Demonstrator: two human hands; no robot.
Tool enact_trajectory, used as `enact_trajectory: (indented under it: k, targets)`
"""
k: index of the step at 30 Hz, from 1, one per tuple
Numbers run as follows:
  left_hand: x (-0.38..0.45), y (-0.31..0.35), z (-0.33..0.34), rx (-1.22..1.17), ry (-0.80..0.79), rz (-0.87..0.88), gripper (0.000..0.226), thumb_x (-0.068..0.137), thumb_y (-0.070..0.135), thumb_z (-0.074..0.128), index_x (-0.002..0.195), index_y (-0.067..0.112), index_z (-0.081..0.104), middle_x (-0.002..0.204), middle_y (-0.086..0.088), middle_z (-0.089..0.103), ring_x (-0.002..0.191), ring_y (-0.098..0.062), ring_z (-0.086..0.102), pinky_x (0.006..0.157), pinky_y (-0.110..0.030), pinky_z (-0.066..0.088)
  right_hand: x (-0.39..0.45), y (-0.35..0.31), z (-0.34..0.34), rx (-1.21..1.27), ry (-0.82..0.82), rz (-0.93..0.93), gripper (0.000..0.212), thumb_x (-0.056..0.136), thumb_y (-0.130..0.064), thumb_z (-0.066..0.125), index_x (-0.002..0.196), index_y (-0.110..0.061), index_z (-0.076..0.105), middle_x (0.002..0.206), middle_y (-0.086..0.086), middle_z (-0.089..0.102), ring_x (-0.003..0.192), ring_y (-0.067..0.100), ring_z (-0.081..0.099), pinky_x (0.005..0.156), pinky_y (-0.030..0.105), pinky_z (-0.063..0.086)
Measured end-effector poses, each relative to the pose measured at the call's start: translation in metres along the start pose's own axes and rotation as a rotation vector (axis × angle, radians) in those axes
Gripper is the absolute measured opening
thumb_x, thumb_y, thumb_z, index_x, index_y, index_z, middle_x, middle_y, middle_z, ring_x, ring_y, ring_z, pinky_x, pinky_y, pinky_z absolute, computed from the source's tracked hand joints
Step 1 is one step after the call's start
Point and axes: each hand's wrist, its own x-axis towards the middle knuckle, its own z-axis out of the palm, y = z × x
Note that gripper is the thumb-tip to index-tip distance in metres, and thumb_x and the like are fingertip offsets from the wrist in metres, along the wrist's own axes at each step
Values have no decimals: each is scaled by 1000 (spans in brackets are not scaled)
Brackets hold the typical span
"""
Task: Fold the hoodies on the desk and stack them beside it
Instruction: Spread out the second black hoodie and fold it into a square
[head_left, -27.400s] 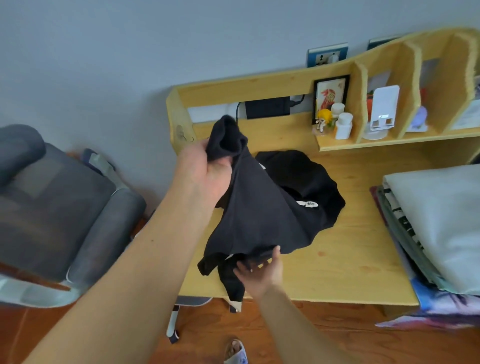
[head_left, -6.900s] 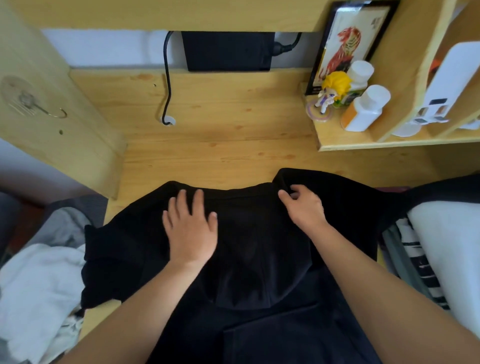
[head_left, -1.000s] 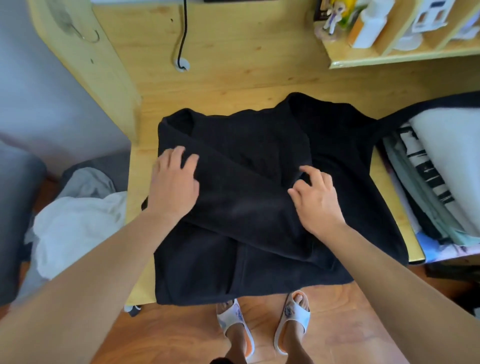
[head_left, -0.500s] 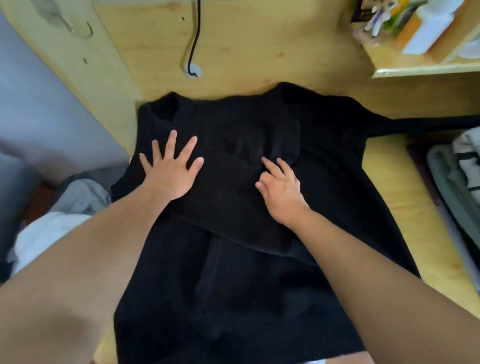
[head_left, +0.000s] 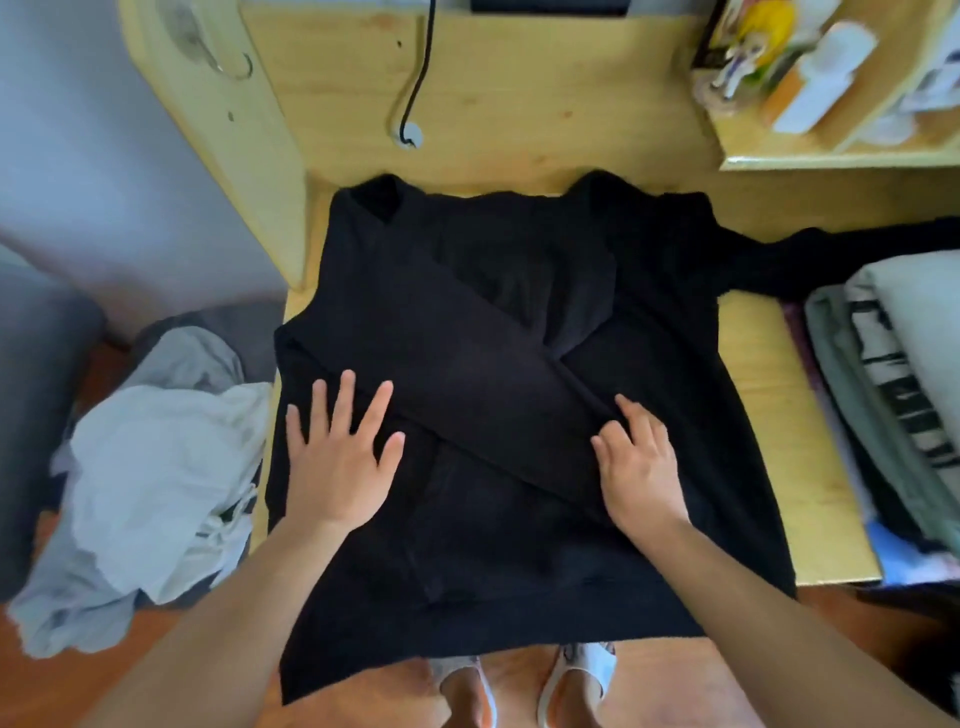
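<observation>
Black hoodie (head_left: 519, 415) spread flat on the wooden tabletop (head_left: 519, 104), hem hanging over the near edge toward the floor. One sleeve folded diagonally across the chest, from the far-left shoulder down toward the right; the other sleeve stretched out to the right, reaching the stack of folded textiles (head_left: 893, 395) at the tabletop's right end.

Left hand (head_left: 340, 457) lying flat on the hoodie's left side, fingers straight and spread, palm down, just beside the lower edge of the folded sleeve. Right hand (head_left: 636, 462) resting on the end of the folded sleeve, fingers loosely bent, fingertips touching the cuff edge; cannot tell whether pinching the cloth or only pressing on it.

Further out: black cable (head_left: 418, 78) running down the back panel to a round grommet (head_left: 410, 137) in the tabletop behind the hoodie. Small shelf (head_left: 831, 156) at the far right carrying a figurine with yellow hair (head_left: 748, 47) and a white bottle (head_left: 818, 78), both blurred. Pale grey and white clothing (head_left: 150, 467) heaped to the left of the tabletop on a dark grey seat (head_left: 41, 364). Two feet in white slippers (head_left: 576, 675) on the wood floor below the hem
</observation>
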Motion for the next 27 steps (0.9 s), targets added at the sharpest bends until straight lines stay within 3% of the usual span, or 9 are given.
enact_trajectory:
  k: [2, 4, 7, 9, 13, 17, 21, 24, 27]
  targets:
    - [5, -3, -7, -12, -64, 4, 65, 101, 63, 13, 161, 43, -1, 172, -6, 2, 157, -37, 2, 124, -60, 7, 0, -7, -20, 135, -174, 88, 28, 103, -26, 51, 96, -5, 69, 154, 13, 39, 139, 35, 35, 116, 47, 34]
    - [7, 2, -19, -48, -186, -36, 65, 102, 61, 18, 160, 45, -8, 171, -3, -10, 156, -36, -8, 125, -59, 3, 4, -8, -57, 355, -311, 232, 28, 104, -26, 52, 97, -6, 71, 145, 5, 49, 133, 23, 41, 109, 27, 32]
    - [-1, 30, -47, -101, -339, -164, 71, 103, 48, 37, 161, 40, -2, 170, -6, -12, 155, -40, -6, 125, -58, 7, 0, 9, -117, 443, -145, 420, 31, 103, -32, 51, 80, -15, 64, 90, 0, 68, 87, 21, 63, 69, 30, 43]
    - [-15, 63, -63, -91, -332, -133, 73, 101, 45, 44, 162, 36, 4, 169, -10, -11, 155, -42, -4, 125, -57, 10, -11, 32, -149, 418, -55, 517, 37, 102, -38, 50, 73, -16, 60, 70, 1, 63, 72, 23, 61, 59, 32, 43]
    - [-43, 148, -80, -180, -259, 118, 69, 103, 43, 44, 162, 36, 9, 170, -11, -4, 156, -36, -2, 127, -49, 13, -33, 87, -191, 385, -31, 568, 62, 101, -45, 50, 63, 3, 44, 63, 25, 55, 58, 24, 49, 61, 37, 44]
    - [-39, 218, -81, -168, -277, 223, 67, 104, 41, 43, 162, 37, 10, 171, -5, 1, 157, -30, 0, 127, -44, 13, -10, 142, -240, 358, 25, 490, 56, 104, -37, 48, 60, -3, 48, 59, 16, 54, 59, 24, 49, 55, 30, 38]
    - [-17, 275, -83, -154, -277, 170, 66, 104, 41, 44, 162, 35, 13, 171, -4, 7, 157, -28, 3, 127, -42, 14, 61, 220, -292, 336, 49, 375, 28, 105, -19, 43, 89, -8, 64, 84, 9, 68, 75, 20, 58, 58, 28, 39]
    - [-5, 330, -93, -237, -262, 124, 61, 104, 40, 47, 160, 31, 25, 168, -5, 18, 156, -26, 12, 126, -41, 19, 99, 267, -298, 203, 1, 199, 27, 103, -13, 46, 122, -17, 64, 123, 6, 62, 112, 24, 55, 92, 31, 45]
    - [10, 388, -101, -287, -265, 151, 58, 103, 38, 49, 158, 27, 32, 165, -6, 24, 154, -24, 18, 124, -42, 24, 106, 289, -272, 82, -175, 81, 43, 102, -27, 53, 144, -22, 50, 149, 3, 41, 135, 28, 35, 113, 37, 29]
